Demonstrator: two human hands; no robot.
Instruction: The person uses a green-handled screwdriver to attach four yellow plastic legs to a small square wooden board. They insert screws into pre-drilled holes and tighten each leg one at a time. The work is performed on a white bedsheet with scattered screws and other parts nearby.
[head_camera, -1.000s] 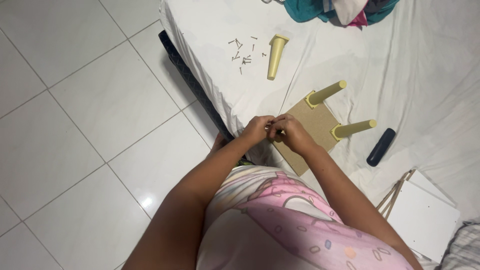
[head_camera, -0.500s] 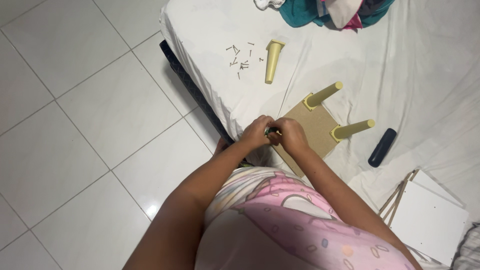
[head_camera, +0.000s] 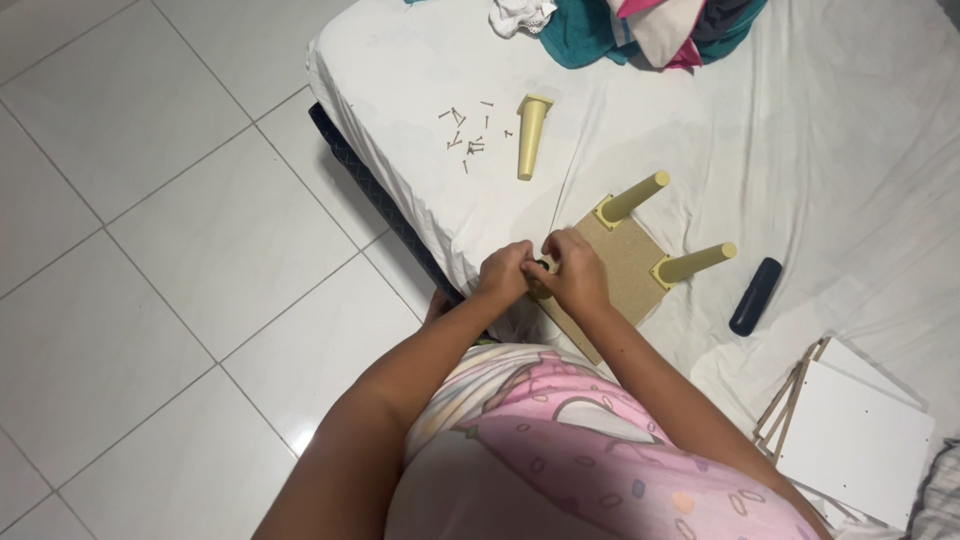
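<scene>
Hands meet at the board's near corner, frame centre.
Left hand (head_camera: 503, 272) and right hand (head_camera: 577, 270) close around a small dark part (head_camera: 541, 266) at the board (head_camera: 620, 268); how firmly, cannot tell.

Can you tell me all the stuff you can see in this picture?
board: one, brown, flat on the bed sheet under the hands
legs on the board: two, pale yellow, standing up from its far corners
loose leg: one, pale yellow, lying on the sheet
screws: a small pile, dark, left of the loose leg
dark case: one, navy, right of the board
white panels: a stack, lower right
clothes: a heap, teal, white and pink, top of bed
bed sheet: one, white
floor tiles: white, left
left hand: fingers pinched at the board's near corner
right hand: touching the left, same corner
</scene>
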